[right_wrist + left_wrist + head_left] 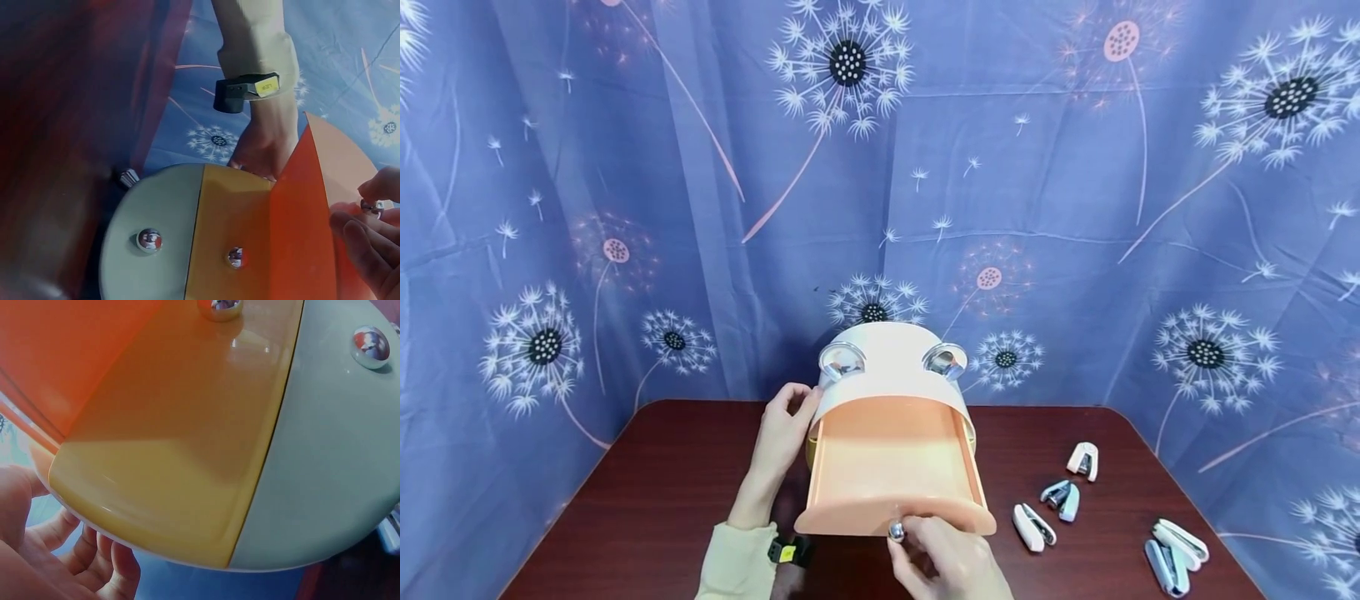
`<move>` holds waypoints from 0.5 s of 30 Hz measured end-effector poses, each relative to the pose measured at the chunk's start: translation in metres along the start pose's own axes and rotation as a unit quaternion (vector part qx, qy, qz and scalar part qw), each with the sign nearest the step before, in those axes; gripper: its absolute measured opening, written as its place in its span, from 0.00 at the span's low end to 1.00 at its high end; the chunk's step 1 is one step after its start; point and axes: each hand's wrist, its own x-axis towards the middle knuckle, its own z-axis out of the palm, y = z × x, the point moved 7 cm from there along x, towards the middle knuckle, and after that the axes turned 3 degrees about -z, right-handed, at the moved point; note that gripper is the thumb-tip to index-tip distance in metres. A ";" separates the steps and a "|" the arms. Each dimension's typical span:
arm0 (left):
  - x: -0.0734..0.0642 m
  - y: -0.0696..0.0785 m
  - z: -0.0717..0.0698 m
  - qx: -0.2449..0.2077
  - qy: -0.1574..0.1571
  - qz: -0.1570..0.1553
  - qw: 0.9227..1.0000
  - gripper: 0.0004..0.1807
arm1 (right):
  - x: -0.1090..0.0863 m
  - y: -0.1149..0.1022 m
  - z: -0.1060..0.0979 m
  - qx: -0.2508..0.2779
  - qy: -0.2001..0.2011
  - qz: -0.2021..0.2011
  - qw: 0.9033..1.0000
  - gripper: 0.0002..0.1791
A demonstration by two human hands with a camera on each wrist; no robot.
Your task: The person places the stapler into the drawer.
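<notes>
Its rear hidden inside the white rounded plastic cabinet (892,358), the peach plastic drawer (891,467) juts out, floor visible, its round silver knob (895,531) partly covered by the pinching right grip (951,557), the left grip (781,429), relaxed, touching the cabinet's side.

No readable text; yellow label (267,86) on black wrist device (229,96), marks too small.

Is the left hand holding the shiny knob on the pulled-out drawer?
No, the right hand pinches the shiny knob, while the left hand is beside the white-topped cabinet.
</notes>
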 end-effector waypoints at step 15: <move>0.001 0.000 -0.005 -0.007 0.007 -0.001 1.000 0.18 | -0.011 0.007 -0.029 -0.092 -0.046 0.024 0.994 0.07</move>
